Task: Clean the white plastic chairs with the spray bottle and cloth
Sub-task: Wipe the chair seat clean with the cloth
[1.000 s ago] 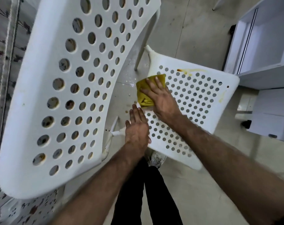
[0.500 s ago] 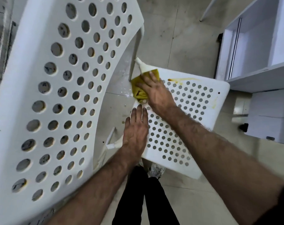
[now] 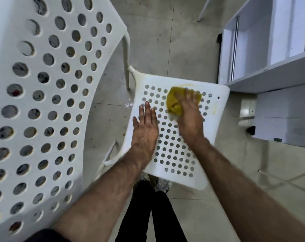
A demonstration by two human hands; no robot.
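A white perforated plastic chair [image 3: 176, 151] lies tipped below me, its holed panel facing up. My right hand [image 3: 190, 117] presses a yellow cloth [image 3: 174, 102] flat against the panel's far part, near a yellowish smear at the top edge; the hand is motion-blurred. My left hand [image 3: 145, 126] rests flat on the panel's left side, fingers straight. A second white perforated chair [image 3: 40, 95] fills the left of the view, close to the camera. No spray bottle is in view.
White shelving or cabinet units [image 3: 270, 49] stand at the right, close to the tipped chair's corner. The floor is grey tile [image 3: 165, 41] with white spatter near the chair leg. My dark trouser legs [image 3: 148, 215] stand just below the chair.
My right hand has swept the yellow cloth from the panel's upper left corner across to the upper middle-right. My left hand has stayed flat on the left side.
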